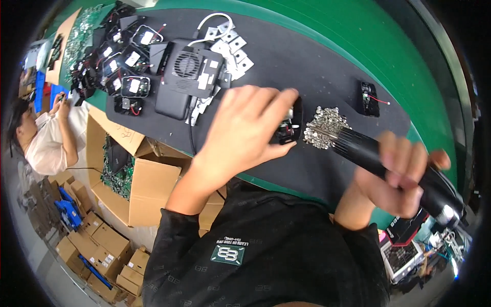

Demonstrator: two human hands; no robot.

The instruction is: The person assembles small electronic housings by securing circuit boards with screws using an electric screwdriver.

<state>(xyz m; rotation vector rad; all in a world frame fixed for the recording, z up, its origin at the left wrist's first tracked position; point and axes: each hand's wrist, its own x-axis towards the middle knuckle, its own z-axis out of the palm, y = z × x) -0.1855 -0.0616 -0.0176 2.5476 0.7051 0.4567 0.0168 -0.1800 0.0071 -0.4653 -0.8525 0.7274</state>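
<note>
My left hand (pixel 248 123) is closed round a small black plastic housing (pixel 298 120) with electronic parts inside; the hand covers much of it. In my right hand (pixel 401 171) is a black electric screwdriver (pixel 358 148), gripped round its body. The tool slants to the left, and its tip end reaches over a heap of small silver screws (pixel 323 125) on the dark mat. Whether the tip touches a screw I cannot make out. Another black housing (pixel 369 100) with a red wire lies alone on the mat at the right.
Behind my left hand stands a black device with a round fan grille (pixel 186 65), beside metal plates (pixel 232 51). Several black housings (pixel 130 59) pile up at the far left. Open cardboard boxes (pixel 153 189) stand below the table edge. Another person (pixel 48 135) sits at the left.
</note>
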